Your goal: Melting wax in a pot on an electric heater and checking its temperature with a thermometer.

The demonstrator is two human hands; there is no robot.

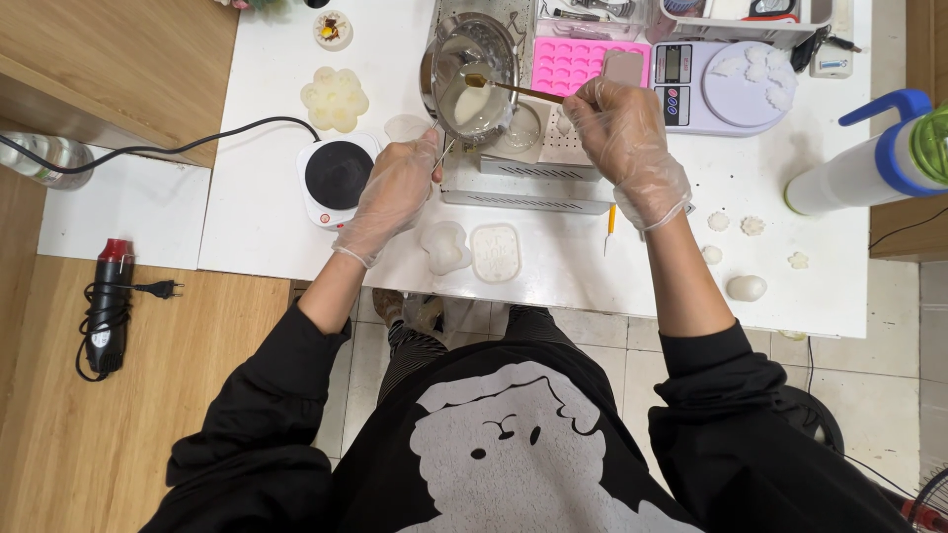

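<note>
Over white table (257, 197) | left hand (395, 192) grip: pitcher (474, 74), pale liquid | right hand (622, 133) grip: stirring stick (518, 91)

Small home craft workshop, looks like candle or soap casting. White worktable (257, 227) carries a round black-topped electric hotplate (338, 175); right of it a steel melting pitcher (472, 74), a pink silicone mould tray (573, 64) and a lilac digital scale (721, 84); pale cast flower shapes (334, 99) behind the hotplate.
</note>
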